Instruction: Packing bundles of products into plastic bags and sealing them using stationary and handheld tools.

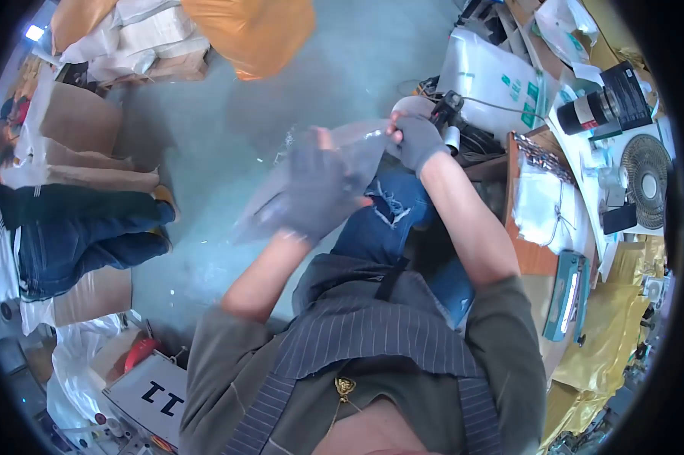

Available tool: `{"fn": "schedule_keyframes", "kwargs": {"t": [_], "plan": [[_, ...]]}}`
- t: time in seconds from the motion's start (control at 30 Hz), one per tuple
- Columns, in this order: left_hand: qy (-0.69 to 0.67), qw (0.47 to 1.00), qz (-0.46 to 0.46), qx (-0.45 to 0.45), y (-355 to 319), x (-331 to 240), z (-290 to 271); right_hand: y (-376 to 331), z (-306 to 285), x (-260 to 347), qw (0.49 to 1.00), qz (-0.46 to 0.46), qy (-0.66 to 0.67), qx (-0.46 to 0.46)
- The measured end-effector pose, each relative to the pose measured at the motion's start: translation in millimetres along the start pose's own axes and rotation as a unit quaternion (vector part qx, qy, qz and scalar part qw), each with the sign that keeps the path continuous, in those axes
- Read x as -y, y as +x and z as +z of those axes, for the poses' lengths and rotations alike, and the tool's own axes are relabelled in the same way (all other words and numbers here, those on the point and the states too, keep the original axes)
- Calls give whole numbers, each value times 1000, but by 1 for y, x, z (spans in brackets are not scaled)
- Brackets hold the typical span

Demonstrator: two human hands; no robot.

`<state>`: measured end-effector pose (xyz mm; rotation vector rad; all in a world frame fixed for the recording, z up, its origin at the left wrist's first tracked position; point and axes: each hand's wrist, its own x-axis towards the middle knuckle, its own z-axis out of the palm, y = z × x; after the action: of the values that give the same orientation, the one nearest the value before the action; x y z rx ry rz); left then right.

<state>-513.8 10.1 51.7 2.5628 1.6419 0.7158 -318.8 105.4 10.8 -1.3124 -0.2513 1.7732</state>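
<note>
A clear plastic bag (364, 144) hangs above my knee, its far edge running up to the right. My right hand (419, 142), in a grey glove with bare fingertips, pinches the bag's upper right corner. My left hand (317, 189), gloved the same way and slightly blurred, lies across the bag with fingers stretched and thumb held apart. The bag's lower left part slants out past the left wrist. What the bag contains, if anything, I cannot make out.
To the right stands a desk (535, 254) with a fan (647, 182), a teal tool (567, 296) and wrapped packs (543, 205). A white sack (482, 80) lies beyond my right hand. At left another person's legs (91, 243) stretch out near cardboard (80, 121).
</note>
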Motion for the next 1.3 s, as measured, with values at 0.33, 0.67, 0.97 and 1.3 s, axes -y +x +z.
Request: {"fn": "schedule_keyframes", "kwargs": {"t": [0.33, 0.67, 0.97, 1.3], "plan": [[-136, 971, 7, 195, -22, 57, 162, 53, -93, 55, 976, -38, -186, 107], [-111, 975, 36, 187, -3, 57, 201, 308, -242, 5, 924, -33, -64, -375], [-150, 978, 66, 131, 21, 56, 180, 75, -197, 32, 941, -97, -305, -109], [-10, 977, -200, 68, 68, -31, 160, -42, -86, 61, 851, -297, -431, -33]]}}
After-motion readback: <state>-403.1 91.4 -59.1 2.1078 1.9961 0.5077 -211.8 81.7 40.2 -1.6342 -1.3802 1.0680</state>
